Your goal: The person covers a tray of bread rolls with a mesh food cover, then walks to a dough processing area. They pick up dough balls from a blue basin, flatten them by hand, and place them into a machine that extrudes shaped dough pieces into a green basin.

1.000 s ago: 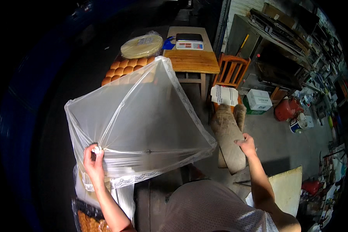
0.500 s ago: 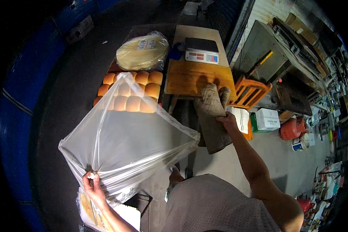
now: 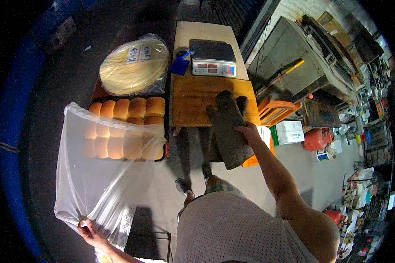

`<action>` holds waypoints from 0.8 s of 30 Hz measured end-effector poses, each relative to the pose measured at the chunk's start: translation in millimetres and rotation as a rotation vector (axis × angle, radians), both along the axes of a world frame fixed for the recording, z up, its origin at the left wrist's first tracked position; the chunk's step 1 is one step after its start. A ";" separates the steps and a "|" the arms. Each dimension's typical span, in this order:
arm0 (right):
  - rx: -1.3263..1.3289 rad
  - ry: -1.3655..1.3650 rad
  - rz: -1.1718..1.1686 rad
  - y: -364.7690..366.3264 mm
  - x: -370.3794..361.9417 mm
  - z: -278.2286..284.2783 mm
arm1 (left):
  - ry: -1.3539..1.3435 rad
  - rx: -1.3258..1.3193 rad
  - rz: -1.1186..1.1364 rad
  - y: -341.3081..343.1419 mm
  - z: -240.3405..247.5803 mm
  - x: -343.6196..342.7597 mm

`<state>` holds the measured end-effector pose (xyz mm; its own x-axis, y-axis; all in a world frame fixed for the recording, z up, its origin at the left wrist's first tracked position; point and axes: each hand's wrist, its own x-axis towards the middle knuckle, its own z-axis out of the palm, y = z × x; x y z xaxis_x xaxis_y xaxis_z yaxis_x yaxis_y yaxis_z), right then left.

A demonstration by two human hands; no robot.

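My left hand (image 3: pixel 91 233) pinches a bunched part of a thin, clear plastic sheet (image 3: pixel 90 184) at the lower left. The sheet billows up from there, and its far end hangs across a tray of golden-brown bread rolls (image 3: pixel 137 107). The rolls sit in joined rows; the farthest row shows uncovered, while the nearer ones show through the plastic. In my right hand (image 3: pixel 250 135) is a pair of dark grey oven mitts (image 3: pixel 228 136), gripped near the cuffs. Their thumb and finger ends point away from me, over the near edge of a wooden board (image 3: pixel 197 98).
Beyond the rolls lies a plastic-wrapped stack of round, pale sheets (image 3: pixel 129 72). A digital scale (image 3: pixel 213 59) stands behind the board, with a blue item (image 3: pixel 180 65) beside it. To the right are a wooden chair (image 3: pixel 278 109), a white carton (image 3: pixel 289 133) and a red gas cylinder (image 3: pixel 317 139).
The plastic sheet has swung left and narrowed, with my left hand lower and farther left. My right hand still holds the mitts, now turned more upright. My view has shifted.
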<state>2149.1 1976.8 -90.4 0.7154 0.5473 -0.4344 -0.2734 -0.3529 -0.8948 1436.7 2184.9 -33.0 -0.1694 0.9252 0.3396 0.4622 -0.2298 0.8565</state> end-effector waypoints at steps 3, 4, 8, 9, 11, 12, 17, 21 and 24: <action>0.023 0.028 0.022 9.1 48.6 -4.1 | 0.039 -0.033 0.102 11.9 0.8 17.5; 0.027 0.047 0.042 10.3 62.7 -6.6 | 0.047 -0.043 0.130 11.4 3.3 25.9; 0.016 0.122 0.093 23.2 122.9 -24.4 | 0.012 -0.034 0.217 12.1 4.4 54.5; 0.058 0.172 0.101 22.9 143.7 -41.0 | 0.020 -0.052 0.218 16.0 6.7 65.7; -0.055 0.113 0.118 35.3 153.6 -55.5 | 0.041 -0.111 0.366 -0.4 35.7 95.6; -0.011 0.123 0.171 28.9 175.7 -71.9 | -0.001 -0.148 0.409 1.1 43.4 108.5; -0.222 -0.315 0.284 -16.6 252.6 -114.2 | -0.089 -0.029 0.370 9.0 53.4 134.2; -0.382 -0.807 0.447 32.4 199.3 -78.9 | -0.290 0.068 0.443 3.0 70.1 152.3; -0.090 -0.530 1.051 93.6 83.7 -65.9 | -0.323 0.078 0.526 9.6 68.2 164.0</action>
<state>2232.8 2070.4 -156.3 0.0348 0.9576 -0.2861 0.5869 -0.2513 -0.7697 1600.7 2194.6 35.2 -0.7010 0.6647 0.2582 0.2505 -0.1095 0.9619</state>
